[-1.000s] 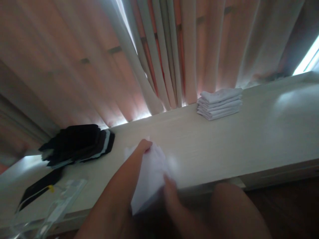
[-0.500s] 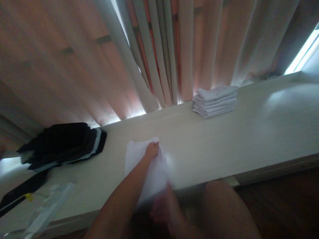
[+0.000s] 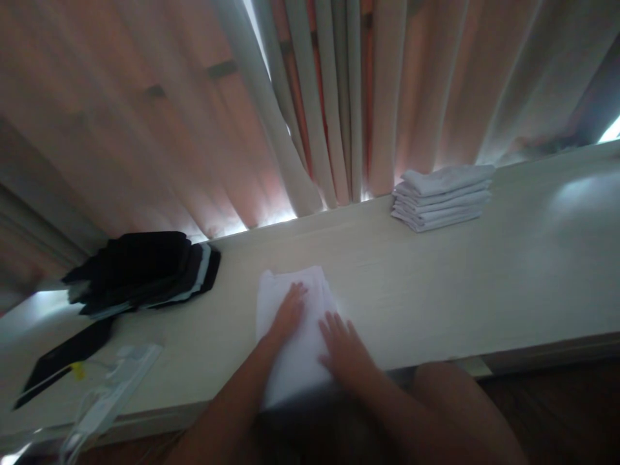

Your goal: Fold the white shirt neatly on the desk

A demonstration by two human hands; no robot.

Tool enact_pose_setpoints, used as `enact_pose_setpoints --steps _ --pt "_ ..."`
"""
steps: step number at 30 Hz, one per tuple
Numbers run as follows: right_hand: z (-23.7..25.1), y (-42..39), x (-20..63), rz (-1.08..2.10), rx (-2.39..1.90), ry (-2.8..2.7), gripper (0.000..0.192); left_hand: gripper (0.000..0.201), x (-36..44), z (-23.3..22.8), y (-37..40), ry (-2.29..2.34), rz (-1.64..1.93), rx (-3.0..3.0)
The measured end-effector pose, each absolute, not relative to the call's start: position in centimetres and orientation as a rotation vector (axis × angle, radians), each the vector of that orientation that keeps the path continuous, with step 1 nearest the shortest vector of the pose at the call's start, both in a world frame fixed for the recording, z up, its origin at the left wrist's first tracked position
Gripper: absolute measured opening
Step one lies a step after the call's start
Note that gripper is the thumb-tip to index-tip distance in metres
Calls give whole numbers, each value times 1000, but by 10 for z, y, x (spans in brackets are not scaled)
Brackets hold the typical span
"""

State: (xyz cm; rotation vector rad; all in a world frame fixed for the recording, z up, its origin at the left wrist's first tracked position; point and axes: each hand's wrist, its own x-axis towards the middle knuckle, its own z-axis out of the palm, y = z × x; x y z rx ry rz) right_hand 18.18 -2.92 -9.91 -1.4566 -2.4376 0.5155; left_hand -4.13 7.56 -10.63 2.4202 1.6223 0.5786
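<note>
Both palms lie flat with fingers spread on the white cloth [image 3: 296, 323] at the table's [image 3: 436, 284] near edge, left hand [image 3: 289, 313] beside right hand [image 3: 341, 345]; smoothing outward evenly would probably keep the fold crisp. Its long side runs from the person toward the curtain [image 3: 339, 97]

A folded cloth [image 3: 295, 323] lies on the long ledge [image 3: 436, 290] at lower centre of the frame, its near end reaching the ledge's front edge. Both hands rest flat on it, the left hand [image 3: 287, 314] left of the right hand [image 3: 341, 345]. A stack of folded cloths [image 3: 443, 197] sits at upper right, against the curtain [image 3: 314, 110] behind the ledge. A pile of folded garments [image 3: 140, 271] lies at mid left. Below it, at lower left, lie a flat case [image 3: 62, 358] and a power strip [image 3: 109, 400].
</note>
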Motion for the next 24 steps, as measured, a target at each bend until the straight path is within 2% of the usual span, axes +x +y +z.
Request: enact_pose_setpoints --steps 3,8,12,17,22,24 --pt "-97 -33 185 521 -1475 -2454 78 46 -83 -94 86 1755 566 2505" --pt "-71 -12 181 415 -1432 -2384 66 57 -131 -102 113 1946 416 2480" --pt "-70 35 184 393 -1260 -2499 64 58 -135 -123 130 1880 346 2464" --pt "-77 82 201 594 -1080 -2735 62 58 -134 -132 137 1844 315 2411" --pt "-78 102 198 384 -1028 -2662 65 57 -138 -123 141 1783 337 2385" --pt "-82 102 195 383 -996 -2692 60 55 -141 -115 133 1801 394 2390"
